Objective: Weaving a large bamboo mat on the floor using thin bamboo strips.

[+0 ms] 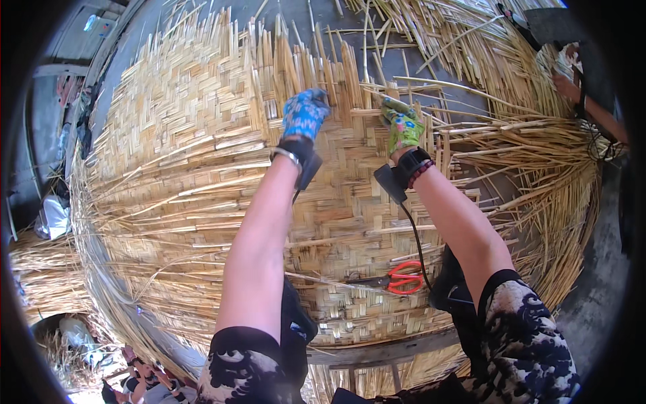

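A large mat (195, 87) of flat, straw-coloured split reeds lies woven in front of me. My left hand (306, 114), in a blue patterned glove, is closed low over the upright strips at the mat's far part; what its fingers hold is hidden. To its right, my right hand (404, 124), in a green floral glove, closes at the end of a reed strip (373, 89) lying crosswise. Loose upright strip ends (346, 71) stick out beyond both hands. Scissors with red handles (406, 277) rest on the mat between my forearms, closer to me.
Long loose reeds (531, 158) spread off the mat's right side, and more reeds (464, 40) lie at the far right. Another person's arm (602, 118) reaches in there. A wooden beam (383, 351) runs along the near edge. More people (151, 384) sit at the lower left.
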{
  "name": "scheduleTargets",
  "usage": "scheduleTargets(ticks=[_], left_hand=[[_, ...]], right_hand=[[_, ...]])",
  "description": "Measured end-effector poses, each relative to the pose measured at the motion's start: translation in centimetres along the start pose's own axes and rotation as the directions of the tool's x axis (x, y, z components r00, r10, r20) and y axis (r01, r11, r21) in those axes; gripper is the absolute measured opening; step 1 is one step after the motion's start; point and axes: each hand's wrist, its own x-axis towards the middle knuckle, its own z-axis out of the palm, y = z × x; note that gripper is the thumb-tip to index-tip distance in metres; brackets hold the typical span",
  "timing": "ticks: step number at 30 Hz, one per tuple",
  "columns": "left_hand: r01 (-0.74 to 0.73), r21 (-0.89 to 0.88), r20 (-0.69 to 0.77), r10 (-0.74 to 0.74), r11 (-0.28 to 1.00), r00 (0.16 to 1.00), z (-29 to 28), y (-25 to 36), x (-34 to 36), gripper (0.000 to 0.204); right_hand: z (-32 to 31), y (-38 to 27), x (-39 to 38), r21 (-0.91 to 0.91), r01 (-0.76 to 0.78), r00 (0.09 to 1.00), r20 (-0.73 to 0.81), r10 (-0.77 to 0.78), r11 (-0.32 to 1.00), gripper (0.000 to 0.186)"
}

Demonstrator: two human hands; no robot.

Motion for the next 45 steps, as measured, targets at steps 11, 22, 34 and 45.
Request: scheduleTargets(ticks=[11, 22, 34, 45], left_hand=[[-0.331, 0.468, 0.383, 0.150, 0.819, 0.911, 3.3, 5.5, 0.3, 0.020], [-0.176, 0.356, 0.058, 0.167, 0.918, 0.984, 5.2, 7.0, -0.2, 0.027], [-0.117, 0.408, -0.051, 0.151, 0.905, 0.987, 5.2, 6.5, -0.7, 0.026], [-0.178, 0.363, 0.150, 0.131, 0.915, 0.980, 5.9, 2.4, 0.8, 0.026]], right_hand=[[-11.2, -0.3, -2.5, 0.474, 0.192, 0.834, -0.541, 0.112, 0.859, 0.055], [-8.2, 4.1, 8.7, 0.861, 0.114, 0.948, -0.244, 0.206, 0.496, 0.036], [-7.0, 0.2, 9.3, 0.420, 0.166, 0.843, -0.529, 0.092, 0.892, 0.037], [-14.8, -2.6, 1.8, 0.940, 0.306, 0.937, -0.325, 0.127, 0.153, 0.058]])
